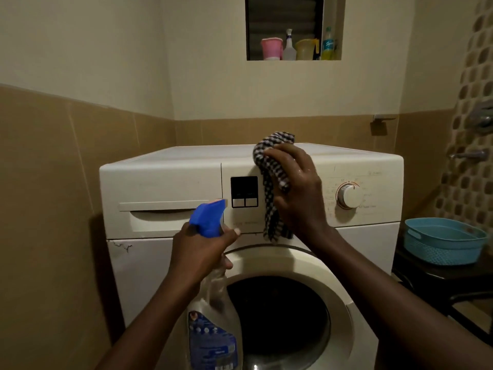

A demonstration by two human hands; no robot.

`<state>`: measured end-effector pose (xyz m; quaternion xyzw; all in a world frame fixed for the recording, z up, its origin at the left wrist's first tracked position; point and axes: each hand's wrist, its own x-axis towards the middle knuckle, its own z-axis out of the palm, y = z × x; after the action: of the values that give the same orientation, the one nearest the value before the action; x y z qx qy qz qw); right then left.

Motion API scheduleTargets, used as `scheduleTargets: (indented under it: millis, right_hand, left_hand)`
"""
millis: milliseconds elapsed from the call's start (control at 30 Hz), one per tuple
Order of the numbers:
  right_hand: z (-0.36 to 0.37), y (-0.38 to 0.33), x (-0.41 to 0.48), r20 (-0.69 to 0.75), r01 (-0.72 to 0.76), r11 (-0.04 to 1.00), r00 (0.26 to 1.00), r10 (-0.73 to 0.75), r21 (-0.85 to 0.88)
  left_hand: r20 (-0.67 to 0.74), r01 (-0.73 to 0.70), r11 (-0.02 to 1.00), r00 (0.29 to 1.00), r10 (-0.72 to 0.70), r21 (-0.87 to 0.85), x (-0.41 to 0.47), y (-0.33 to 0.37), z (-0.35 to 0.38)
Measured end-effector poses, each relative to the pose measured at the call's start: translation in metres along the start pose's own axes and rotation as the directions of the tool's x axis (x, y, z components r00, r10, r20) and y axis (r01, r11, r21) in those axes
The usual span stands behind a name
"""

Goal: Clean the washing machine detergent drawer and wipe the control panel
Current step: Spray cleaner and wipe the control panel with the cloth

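Note:
A white front-loading washing machine [170, 180] fills the middle of the view. Its detergent drawer [160, 217] at the upper left is closed. My right hand [298, 190] presses a black-and-white checked cloth [269, 180] against the control panel [373, 182], between the dark display [244, 190] and the white dial [350, 196]. My left hand [202, 252] grips the neck of a clear spray bottle [213, 329] with a blue trigger head [209, 217], held in front of the drawer's right end.
A blue plastic basket [440, 241] sits on a dark stand at the right. The round door [277, 316] shows a dark drum. A wall niche [293, 46] above holds a pink cup, bottles and a yellow jug. Taps stick out of the mosaic wall at right.

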<state>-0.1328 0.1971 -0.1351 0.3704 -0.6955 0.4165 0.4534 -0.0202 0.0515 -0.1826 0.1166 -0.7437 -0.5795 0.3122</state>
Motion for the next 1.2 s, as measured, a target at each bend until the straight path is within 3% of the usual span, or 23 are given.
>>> scheduleTargets:
  millis: [233, 400, 467, 600, 900, 1200]
  right_hand:
    - [0.048, -0.017, 0.014, 0.243, 0.173, 0.977, 0.96, -0.139, -0.126]
    - [0.064, -0.013, -0.001, 0.3, 0.373, 0.908, 0.903, -0.307, -0.192]
    - [0.056, -0.003, -0.008, 0.261, 0.345, 0.918, 0.921, -0.29, -0.195]
    - [0.051, -0.005, -0.027, 0.11, 0.123, 0.952, 0.989, -0.095, -0.282]
    - [0.054, 0.003, -0.057, 0.285, 0.303, 0.928, 0.929, -0.238, -0.215]
    - [0.042, 0.003, -0.033, 0.219, 0.121, 0.972, 0.973, -0.076, -0.203]
  left_hand:
    - [-0.061, 0.01, 1.0, 0.998, -0.011, -0.018, 0.001, -0.02, -0.015]
    - [-0.128, 0.017, 0.999, 0.992, -0.021, -0.031, 0.008, -0.03, -0.025]
    - [-0.123, 0.022, 0.999, 0.992, -0.026, -0.036, 0.007, -0.031, -0.029]
    - [-0.117, 0.023, 0.999, 0.993, -0.027, -0.038, 0.005, -0.031, -0.038]
    - [-0.084, 0.013, 0.995, 0.996, -0.021, -0.098, 0.007, -0.021, -0.034]
    - [-0.045, 0.059, 0.996, 0.997, -0.062, -0.074, 0.003, -0.035, -0.025]
